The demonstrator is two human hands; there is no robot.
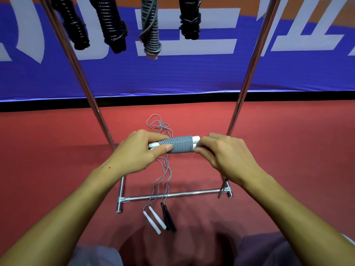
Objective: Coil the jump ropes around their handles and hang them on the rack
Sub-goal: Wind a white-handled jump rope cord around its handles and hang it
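Above the red floor point(288, 141): a person holds a half-coiled grey jump rope point(177, 144) level, between the rack's uprights.
Left hand point(142, 150): fingers curled round the white handle ends on that side, thumb laid on the grey coils.
Right hand point(222, 152): fingertips pinching the other end of the bundle, beside the last coil.
Writing: large white characters on the blue banner point(182, 73) behind the rack, cropped and partly covered by hanging bundles; unreadable.
Rack point(172, 195): chrome; two slanted uprights and a low crossbar on the floor.
Hung ropes: three black coiled bundles point(112, 24) and one grey bundle point(151, 33) dangle at the top edge.
Floor ropes: loose grey cord point(159, 124) tangled beyond the hands; white handles point(154, 221) and black handles point(168, 217) lie just before the crossbar, their cords crossing it.
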